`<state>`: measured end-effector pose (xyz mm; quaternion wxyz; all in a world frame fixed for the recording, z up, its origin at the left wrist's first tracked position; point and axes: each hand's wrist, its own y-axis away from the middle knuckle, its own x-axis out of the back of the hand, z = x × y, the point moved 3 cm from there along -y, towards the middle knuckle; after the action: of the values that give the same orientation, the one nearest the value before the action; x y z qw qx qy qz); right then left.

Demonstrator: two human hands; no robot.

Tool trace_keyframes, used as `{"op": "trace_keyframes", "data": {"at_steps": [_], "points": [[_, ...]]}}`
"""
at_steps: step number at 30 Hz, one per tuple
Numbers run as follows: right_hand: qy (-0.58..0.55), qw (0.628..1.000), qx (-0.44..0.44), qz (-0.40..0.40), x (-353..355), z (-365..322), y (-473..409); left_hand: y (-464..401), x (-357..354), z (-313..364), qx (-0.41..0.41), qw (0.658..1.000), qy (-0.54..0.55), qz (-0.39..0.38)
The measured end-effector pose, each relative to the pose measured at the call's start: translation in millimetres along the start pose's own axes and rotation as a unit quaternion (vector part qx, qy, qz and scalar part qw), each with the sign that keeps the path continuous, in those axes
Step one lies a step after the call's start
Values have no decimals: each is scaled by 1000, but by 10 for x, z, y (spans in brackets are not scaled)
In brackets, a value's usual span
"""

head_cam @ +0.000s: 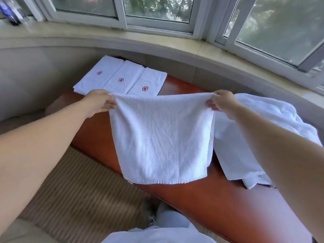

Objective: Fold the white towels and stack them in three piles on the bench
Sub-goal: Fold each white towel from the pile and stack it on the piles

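A white towel (163, 137) hangs doubled over in the air above the brown bench (201, 195). My left hand (98, 102) pinches its upper left corner and my right hand (222, 102) pinches its upper right corner. The lower hem hangs over the bench's front edge. At the far left end of the bench lie three folded white towels (121, 79) side by side, each with a red flower mark on top. A heap of unfolded white towels (254, 137) lies on the bench to the right, partly behind my right forearm.
A curved stone window sill (157, 42) and windows run behind the bench. Striped carpet (84, 190) covers the floor in front of it. My leg and shoe (157, 218) show at the bottom. A beige seat (17, 232) fills the lower left corner.
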<state>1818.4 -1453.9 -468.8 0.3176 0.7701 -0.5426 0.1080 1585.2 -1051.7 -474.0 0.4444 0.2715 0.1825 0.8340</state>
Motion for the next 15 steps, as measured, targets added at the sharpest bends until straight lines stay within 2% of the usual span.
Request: {"op": "trace_keyframes", "data": {"at_steps": [2,5,7,10,12,15], "points": [[-6,1000,-8,-21,-337,147,-186,-179,-275,-229,-2,1000,26,-14],[64,995,-17,-73,-864,615,-296,-330,-718,-813,36,999,-18,-22],[122,983,-61,-125,-1121,1109,-261,-349,-963,-1289,79,994,-68,-35],[133,962,-158,-180,-1322,1805,-127,-346,-1126,-1971,150,978,-135,-49],[129,954,-201,-184,-1405,2153,-56,-356,-1134,-2287,171,969,-175,-29],[132,946,-248,-161,-1513,2494,-21,-391,-1086,-2574,196,952,-231,44]]}}
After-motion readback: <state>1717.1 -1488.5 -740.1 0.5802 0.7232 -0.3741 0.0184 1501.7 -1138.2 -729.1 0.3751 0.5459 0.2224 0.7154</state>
